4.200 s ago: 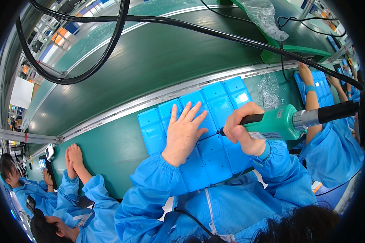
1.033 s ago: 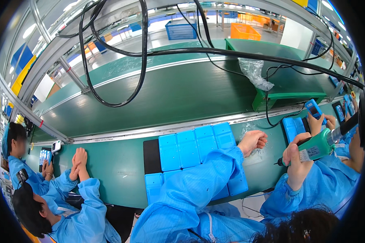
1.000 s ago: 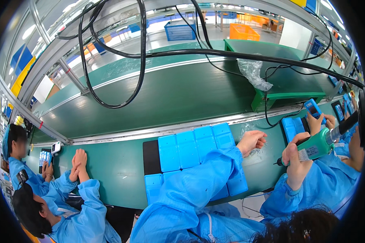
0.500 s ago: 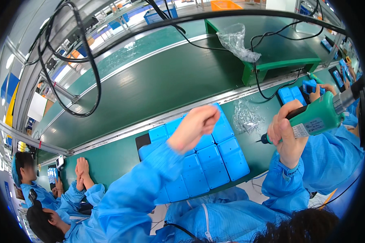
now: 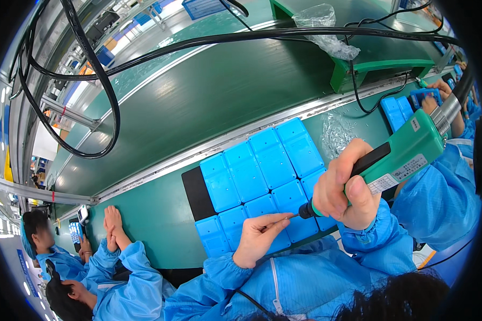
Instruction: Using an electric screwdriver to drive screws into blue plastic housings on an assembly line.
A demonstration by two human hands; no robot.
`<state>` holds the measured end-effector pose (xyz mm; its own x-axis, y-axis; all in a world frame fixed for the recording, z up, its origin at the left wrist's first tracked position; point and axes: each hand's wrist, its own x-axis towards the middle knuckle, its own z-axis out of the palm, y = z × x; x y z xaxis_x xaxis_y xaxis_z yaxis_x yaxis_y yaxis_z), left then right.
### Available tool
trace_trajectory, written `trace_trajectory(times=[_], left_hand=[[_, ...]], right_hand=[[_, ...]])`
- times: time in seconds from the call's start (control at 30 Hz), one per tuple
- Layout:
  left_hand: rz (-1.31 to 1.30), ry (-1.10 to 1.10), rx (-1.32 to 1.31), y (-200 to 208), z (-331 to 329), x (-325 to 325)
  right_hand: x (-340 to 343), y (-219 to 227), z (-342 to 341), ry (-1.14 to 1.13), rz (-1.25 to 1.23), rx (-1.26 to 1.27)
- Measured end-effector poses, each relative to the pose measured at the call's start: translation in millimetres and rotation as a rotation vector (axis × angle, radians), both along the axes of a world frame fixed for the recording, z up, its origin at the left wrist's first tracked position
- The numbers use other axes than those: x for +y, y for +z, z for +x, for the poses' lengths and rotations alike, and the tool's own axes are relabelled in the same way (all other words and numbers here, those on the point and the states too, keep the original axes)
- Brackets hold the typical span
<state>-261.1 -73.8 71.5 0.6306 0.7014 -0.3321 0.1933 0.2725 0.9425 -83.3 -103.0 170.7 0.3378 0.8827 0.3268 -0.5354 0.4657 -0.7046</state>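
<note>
My right hand (image 5: 349,193) grips a green electric screwdriver (image 5: 407,152), which is tilted with its black nose down to the left. At the tip of its thin bit, the thumb and forefinger of my left hand (image 5: 258,239) are pinched together. Whatever they hold is too small to make out. Beneath both hands lie several blue plastic covers (image 5: 245,170) in two rows, edge to edge, with small holes near their corners. The screwdriver and my right hand hide part of the near right covers.
A black pad (image 5: 197,193) shows beneath the covers' left side. Small screws lie on see-through plastic (image 5: 337,134) to the right. Behind stands a green shelf (image 5: 380,68) bearing a crumpled plastic bag (image 5: 324,31). A black cable (image 5: 198,43) crosses above. Co-workers sit left (image 5: 72,291) and right.
My left hand has come down from above the covers toward me, to the screwdriver's tip. My right hand has brought the screwdriver left, over the covers. The view has shifted slightly.
</note>
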Motion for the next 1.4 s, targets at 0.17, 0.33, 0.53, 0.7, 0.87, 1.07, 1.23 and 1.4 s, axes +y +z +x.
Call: trace_trajectory(times=[0.17, 0.33, 0.53, 0.7, 0.87, 1.07, 1.23, 1.4], left_hand=[[-0.014, 0.024, -0.045, -1.8, -1.9, 2.1], [-0.05, 0.033, -0.061, -0.5, -3.6, 1.7], [-0.046, 0.014, -0.022, 6.0, -5.9, 4.8], [-0.197, -0.151, -0.195, 1.7, -11.7, 10.3], [-0.487, -0.278, -0.307, -12.1, -23.5, 13.1], [-0.825, 0.075, -0.397, 8.7, -31.8, 12.7], [-0.73, 0.188, -0.274, 11.4, -55.6, 29.7], [-0.69, 0.21, -0.231, 10.7, -71.1, 44.3]], right_hand=[[2.7, -1.9, -4.9, -0.009, 0.007, -0.024], [4.4, -5.9, -8.8, 0.01, -0.012, -0.042], [7.1, -5.9, -13.0, 0.005, -0.02, -0.087], [3.3, -7.9, -12.7, 0.038, 0.039, 0.027], [3.0, -6.6, -12.4, 0.057, 0.049, 0.022], [9.9, -12.5, -7.4, -0.012, 0.055, -0.036], [29.2, -33.1, -9.8, -0.134, 0.047, -0.162], [38.4, -49.5, -17.2, -0.126, 0.006, -0.278]])
